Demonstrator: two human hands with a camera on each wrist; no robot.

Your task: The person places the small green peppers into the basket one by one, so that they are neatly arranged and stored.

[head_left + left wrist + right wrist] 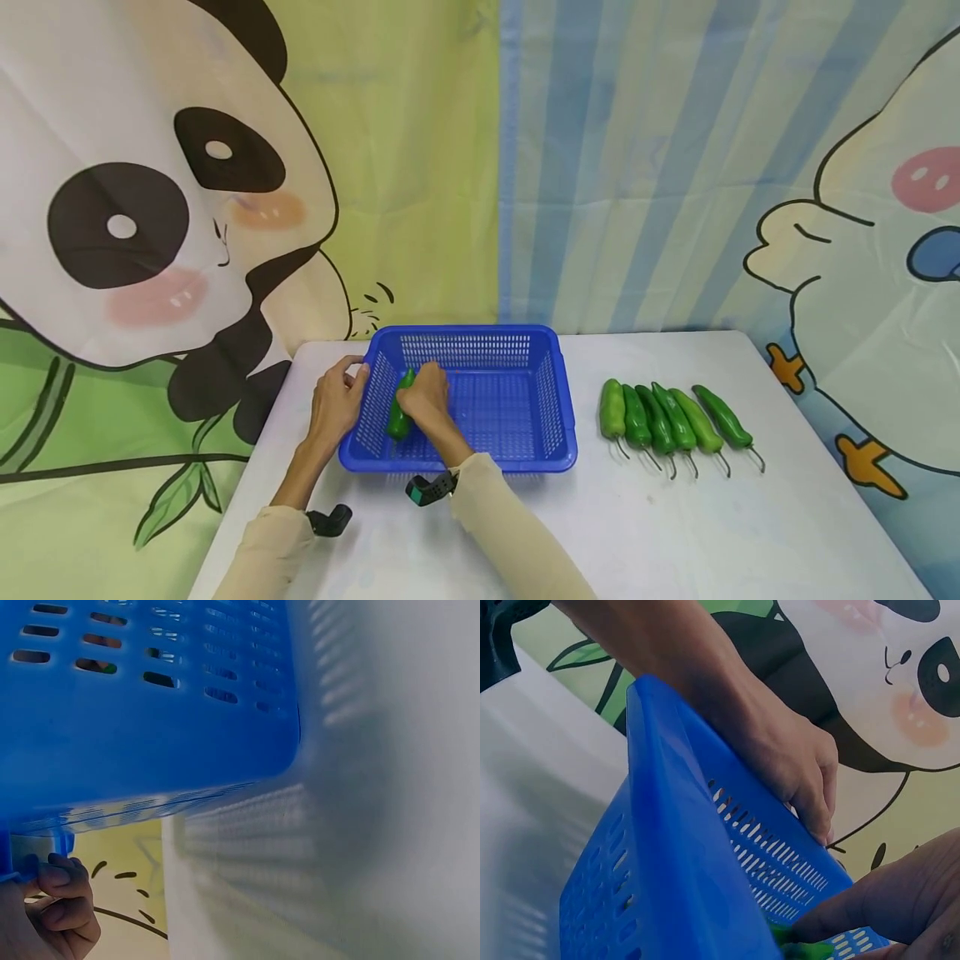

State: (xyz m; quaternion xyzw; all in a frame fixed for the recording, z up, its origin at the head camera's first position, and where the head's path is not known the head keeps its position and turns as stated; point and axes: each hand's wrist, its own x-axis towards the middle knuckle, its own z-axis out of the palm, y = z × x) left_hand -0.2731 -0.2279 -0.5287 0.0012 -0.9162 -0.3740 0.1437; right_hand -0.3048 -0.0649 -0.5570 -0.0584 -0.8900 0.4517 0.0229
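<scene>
A blue plastic basket (459,466) with slotted walls stands on the white table. My left hand (335,407) grips its left rim; the left wrist view shows the curled fingers (67,889) at the edge. My right hand (427,395) reaches inside, holding a long green pepper (399,421) near the basket's left wall. In the right wrist view, a finger and thumb of that hand (900,892) close on the green pepper (810,950), which the rim partly hides. Its lower end appears close to the basket floor; contact cannot be made out.
To the right of the basket, several green peppers (660,421) lie side by side in a row, stems toward the front. A printed curtain (585,167) hangs right behind the table (675,533). Dark straps (431,489) sit on both wrists.
</scene>
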